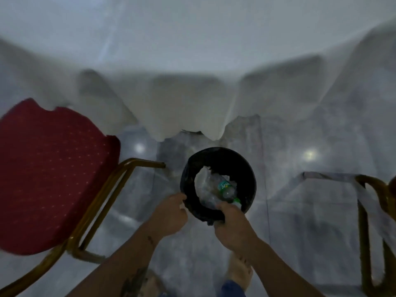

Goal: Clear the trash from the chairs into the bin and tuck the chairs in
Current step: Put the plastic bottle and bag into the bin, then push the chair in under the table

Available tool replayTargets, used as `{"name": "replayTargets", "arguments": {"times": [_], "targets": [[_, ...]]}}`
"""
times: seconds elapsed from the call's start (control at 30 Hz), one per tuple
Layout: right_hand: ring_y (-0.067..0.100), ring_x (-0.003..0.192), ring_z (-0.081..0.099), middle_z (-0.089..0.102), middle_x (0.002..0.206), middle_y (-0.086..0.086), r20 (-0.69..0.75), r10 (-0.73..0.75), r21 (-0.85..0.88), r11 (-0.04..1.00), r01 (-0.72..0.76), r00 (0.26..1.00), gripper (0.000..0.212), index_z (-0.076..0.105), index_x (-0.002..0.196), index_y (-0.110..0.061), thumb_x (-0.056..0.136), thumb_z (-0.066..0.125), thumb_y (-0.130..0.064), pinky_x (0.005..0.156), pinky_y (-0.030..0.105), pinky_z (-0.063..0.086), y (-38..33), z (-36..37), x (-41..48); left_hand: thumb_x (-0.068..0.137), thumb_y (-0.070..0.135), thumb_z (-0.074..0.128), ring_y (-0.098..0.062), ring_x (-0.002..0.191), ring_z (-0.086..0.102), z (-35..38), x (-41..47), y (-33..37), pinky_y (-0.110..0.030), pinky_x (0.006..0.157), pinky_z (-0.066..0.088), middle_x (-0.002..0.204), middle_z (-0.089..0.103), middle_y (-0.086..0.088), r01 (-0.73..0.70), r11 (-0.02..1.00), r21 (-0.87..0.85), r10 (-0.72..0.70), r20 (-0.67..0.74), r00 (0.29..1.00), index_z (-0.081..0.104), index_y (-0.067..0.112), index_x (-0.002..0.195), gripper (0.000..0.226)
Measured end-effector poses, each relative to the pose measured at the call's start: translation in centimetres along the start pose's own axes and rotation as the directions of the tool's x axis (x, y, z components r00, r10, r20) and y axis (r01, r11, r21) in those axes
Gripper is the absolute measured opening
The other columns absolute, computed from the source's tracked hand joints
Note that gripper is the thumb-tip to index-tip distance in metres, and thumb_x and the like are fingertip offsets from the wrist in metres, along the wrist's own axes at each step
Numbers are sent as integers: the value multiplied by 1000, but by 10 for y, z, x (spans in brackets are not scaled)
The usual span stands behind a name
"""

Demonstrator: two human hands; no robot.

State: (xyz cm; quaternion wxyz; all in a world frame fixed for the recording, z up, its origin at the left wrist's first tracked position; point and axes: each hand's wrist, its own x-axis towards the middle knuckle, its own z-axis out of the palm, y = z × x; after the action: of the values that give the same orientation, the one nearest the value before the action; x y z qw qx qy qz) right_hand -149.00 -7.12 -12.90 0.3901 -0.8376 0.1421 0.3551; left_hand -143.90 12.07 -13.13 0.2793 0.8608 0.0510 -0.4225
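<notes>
A round black bin (242,168) lined with a black bag stands on the floor in front of the table. Inside lie crumpled clear plastic and a clear bottle (225,188) with a green label. My left hand (169,213) pinches the bin's near left rim. My right hand (232,224) grips the near rim, fingers curled over it beside the bottle. A red padded chair (51,172) with a gold metal frame stands at the left, its seat bare, partly under the hanging tablecloth.
A table with a white cloth (192,99) draping in folds fills the upper view. Part of a second gold chair frame (368,211) shows at the right edge. The floor (300,211) is glossy grey tile. My bare feet are below the bin.
</notes>
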Motion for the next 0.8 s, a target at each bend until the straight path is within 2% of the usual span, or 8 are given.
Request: {"name": "replayTargets", "arguments": {"times": [0.17, 0.27, 0.33, 0.4, 0.53, 0.63, 0.7, 0.8], "targets": [[23, 124, 53, 53, 138, 7, 11, -127, -65, 990, 127, 992, 45, 49, 139, -16, 95, 59, -18, 93, 23, 41, -85, -20, -33, 97, 10, 48, -23, 132, 50, -67, -70, 10, -28, 108, 39, 147, 49, -8, -2, 1000, 5, 3, -107, 994, 45, 11, 145, 48], [22, 111, 55, 53, 128, 4, -4, -240, -74, 968, 239, 971, 42, 51, 134, -23, 93, 60, -23, 84, 32, 48, -144, -40, -78, 94, 11, 50, -19, 106, 60, -118, -133, 26, -30, 94, 49, 123, 63, -4, -49, 999, 14, 51, -251, 967, 57, 15, 131, 39], [16, 103, 54, 53, 118, -2, -15, -311, -84, 947, 309, 950, 32, 54, 125, -26, 94, 60, -26, 84, 31, 48, -178, -53, -105, 92, 10, 51, -15, 94, 61, -150, -172, 37, -27, 83, 51, 111, 64, 3, -77, 997, -29, 61, -360, 931, 63, 19, 123, 34], [16, 106, 55, 52, 115, -3, -7, -381, -97, 920, 379, 925, 27, 55, 121, -25, 94, 59, -27, 89, 31, 49, -211, -62, -135, 94, 13, 52, -15, 95, 62, -178, -221, 46, -26, 81, 52, 111, 66, 3, -89, 993, -71, 49, -443, 895, 63, 21, 123, 32], [15, 115, 53, 53, 124, -1, 35, -503, -161, 850, 502, 864, 38, 54, 130, -21, 92, 60, -24, 94, 30, 47, -266, -67, -191, 96, 12, 50, -14, 105, 62, -213, -311, 51, -27, 87, 54, 121, 64, 2, -126, 979, -162, 19, -538, 842, 58, 22, 130, 37], [9, 114, 54, 54, 120, -7, 76, -597, -177, 780, 600, 799, 41, 54, 132, -22, 92, 61, -22, 94, 26, 46, -309, -66, -231, 96, 14, 51, -12, 108, 60, -236, -377, 36, -24, 87, 51, 125, 64, 4, -145, 973, -179, 6, -610, 792, 56, 25, 135, 41], [6, 107, 56, 57, 118, -8, 90, -635, -192, 745, 639, 768, 41, 56, 132, -23, 91, 62, -23, 90, 24, 47, -335, -64, -253, 95, 15, 52, -9, 105, 60, -250, -414, 22, -20, 82, 49, 121, 64, 7, -136, 976, -171, -5, -637, 771, 57, 27, 134, 40], [13, 112, 58, 60, 124, -3, 108, -685, -225, 689, 689, 720, 42, 57, 132, -25, 91, 64, -24, 95, 32, 52, -371, -50, -289, 94, 15, 52, -8, 97, 63, -272, -474, -6, -15, 73, 49, 113, 66, 8, -121, 975, -184, -43, -698, 714, 59, 25, 130, 38]]}}
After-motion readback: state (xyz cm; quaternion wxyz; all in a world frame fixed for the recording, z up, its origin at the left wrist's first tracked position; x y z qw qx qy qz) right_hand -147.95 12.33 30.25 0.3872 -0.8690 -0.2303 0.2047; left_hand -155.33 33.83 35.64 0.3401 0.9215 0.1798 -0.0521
